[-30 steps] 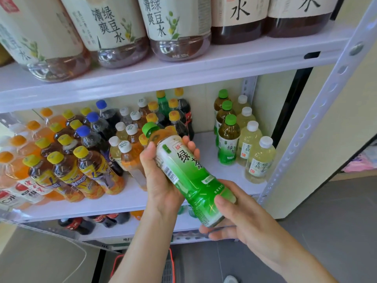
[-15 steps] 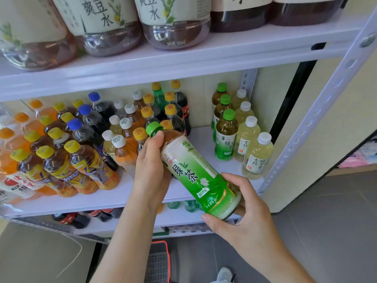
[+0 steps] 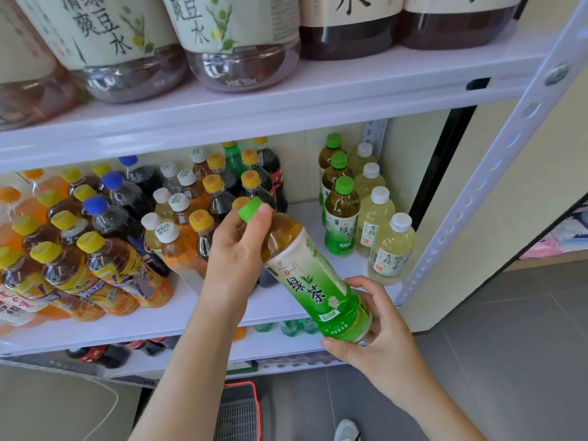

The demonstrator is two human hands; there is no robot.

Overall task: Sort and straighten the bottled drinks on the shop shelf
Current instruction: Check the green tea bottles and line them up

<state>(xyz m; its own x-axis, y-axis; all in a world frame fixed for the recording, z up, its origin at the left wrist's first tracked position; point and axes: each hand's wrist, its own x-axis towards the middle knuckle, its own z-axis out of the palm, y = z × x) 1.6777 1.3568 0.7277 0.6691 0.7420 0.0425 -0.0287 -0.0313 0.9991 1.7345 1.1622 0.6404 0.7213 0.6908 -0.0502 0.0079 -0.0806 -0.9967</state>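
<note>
A green tea bottle [image 3: 313, 281] with a green cap and green label lies tilted in front of the middle shelf [image 3: 197, 316], cap pointing up and left. My left hand [image 3: 235, 256] grips its neck and shoulder just below the cap. My right hand [image 3: 378, 332] cups its base from below, fingers curled round it. On the shelf behind, at the right, a row of three upright green tea bottles [image 3: 340, 218] stands beside a row of pale yellow drinks with white caps [image 3: 393, 246].
The shelf's left and middle hold several mixed bottles [image 3: 105, 256] with yellow, blue, white and orange caps, some leaning. Large bottles [image 3: 235, 43] fill the upper shelf. A perforated white upright [image 3: 496, 173] bounds the right side. A red-rimmed basket [image 3: 238, 412] sits on the floor below.
Both hands have carried the green tea bottle a little to the right and turned it. My left hand slid up from the label to the neck near the cap. The camera moved closer.
</note>
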